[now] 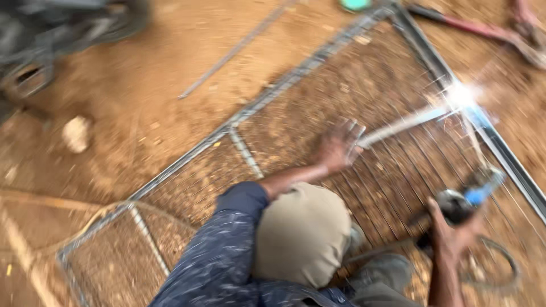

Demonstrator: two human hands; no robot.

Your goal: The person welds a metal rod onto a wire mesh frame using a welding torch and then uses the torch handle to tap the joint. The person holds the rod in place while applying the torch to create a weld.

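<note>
Head view, blurred by motion. A metal frame [318,57] with wire mesh lies flat on reddish-brown dirt [159,85], running from near left to far right.

Left hand [339,146]: pressed down on the mesh near the middle of the frame, fingers spread wide and flat, apparently steadying the near end of a thin pale bar [401,124]; whether any finger curls round it cannot be told. The bar slants up and right to the frame's right rail, where a bright white glare [460,94] sits at the joint.

Right hand [452,233]: closed round a dark tool with a blue part [472,196], held over the mesh near the right rail; the grip looks full, details smeared. A dark cable loop [500,267] lies just beside it on the ground.

Blue speckled sleeve [219,261] and tan-clad knee [301,233] fill the near centre. Loose thin rod [239,48] on the dirt, far left of the frame. Red-handled tool [472,27] at far right.
</note>
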